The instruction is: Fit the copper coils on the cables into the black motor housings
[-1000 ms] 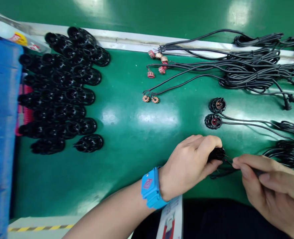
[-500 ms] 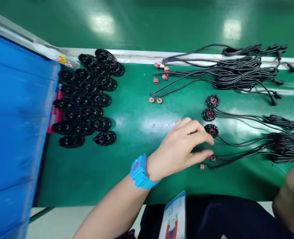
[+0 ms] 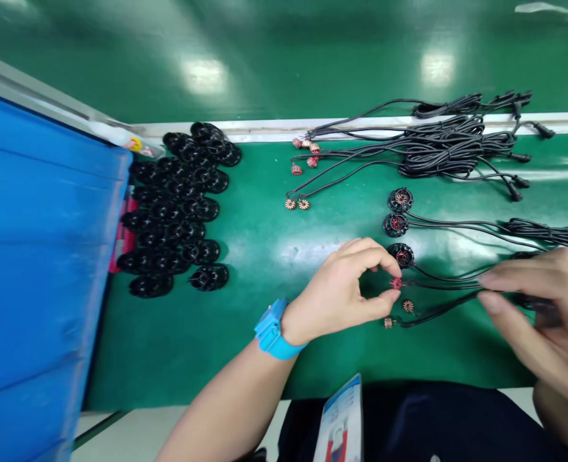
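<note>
My left hand [image 3: 344, 289], with a blue wrist strap [image 3: 271, 330], pinches a small red-and-copper wound coil [image 3: 396, 283] at the end of a black cable. My right hand [image 3: 538, 314], blurred by motion, has its fingers closed round that cable [image 3: 452, 282] further right. Two more loose coils [image 3: 407, 306] on cables lie just below the pinched one. Three black round housings with coils inside [image 3: 397, 224] lie in a column just above my left hand, their cables running right.
A heap of several empty black round housings [image 3: 178, 205] lies at the left, next to a blue bin [image 3: 38, 269]. Bundles of black cables [image 3: 457, 144] with coil ends [image 3: 296, 203] lie at the back. A card [image 3: 341, 420] hangs at my chest.
The black housing I held a second ago now lies third in the column. My left hand has pinched a loose coil and my right hand has come back in onto its cable.
</note>
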{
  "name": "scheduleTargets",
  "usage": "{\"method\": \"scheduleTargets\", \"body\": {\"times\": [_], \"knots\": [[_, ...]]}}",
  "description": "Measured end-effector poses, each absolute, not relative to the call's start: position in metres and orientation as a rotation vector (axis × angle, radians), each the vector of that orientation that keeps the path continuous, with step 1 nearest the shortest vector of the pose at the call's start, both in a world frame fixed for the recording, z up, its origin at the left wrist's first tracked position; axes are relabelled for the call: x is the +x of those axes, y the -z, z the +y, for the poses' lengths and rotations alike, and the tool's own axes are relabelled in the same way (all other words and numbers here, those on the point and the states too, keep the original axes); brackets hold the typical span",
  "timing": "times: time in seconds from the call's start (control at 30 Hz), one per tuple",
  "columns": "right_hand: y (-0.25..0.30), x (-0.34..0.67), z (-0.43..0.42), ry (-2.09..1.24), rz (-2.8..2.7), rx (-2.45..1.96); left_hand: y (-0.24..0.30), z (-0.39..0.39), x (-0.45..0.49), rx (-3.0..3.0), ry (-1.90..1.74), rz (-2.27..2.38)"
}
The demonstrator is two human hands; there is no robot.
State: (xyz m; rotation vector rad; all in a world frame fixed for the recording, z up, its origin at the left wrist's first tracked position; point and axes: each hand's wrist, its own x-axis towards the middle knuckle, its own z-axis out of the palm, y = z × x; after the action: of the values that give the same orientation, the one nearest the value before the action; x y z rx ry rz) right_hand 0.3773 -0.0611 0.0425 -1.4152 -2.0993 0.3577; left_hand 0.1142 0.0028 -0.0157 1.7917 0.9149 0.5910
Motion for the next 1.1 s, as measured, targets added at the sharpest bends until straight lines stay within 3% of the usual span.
{"method": "scheduleTargets", "body": {"times": [0.27,0.57,1.1], "knots": [[-0.009,0.354,-0.052,-0.443,-2.273,-1.229,0.014,-0.006,0.122,1.339,-0.662,0.813],[-0.015,0.348,-0.051,-0.43,-2.157,-1.168,0.014,-0.011,0.129,0.821,-0.588,0.686],[-0.016,0.351,-0.051,-0.525,-2.06,-1.174,0.017,-0.021,0.136,0.908,-0.844,0.679]]}}
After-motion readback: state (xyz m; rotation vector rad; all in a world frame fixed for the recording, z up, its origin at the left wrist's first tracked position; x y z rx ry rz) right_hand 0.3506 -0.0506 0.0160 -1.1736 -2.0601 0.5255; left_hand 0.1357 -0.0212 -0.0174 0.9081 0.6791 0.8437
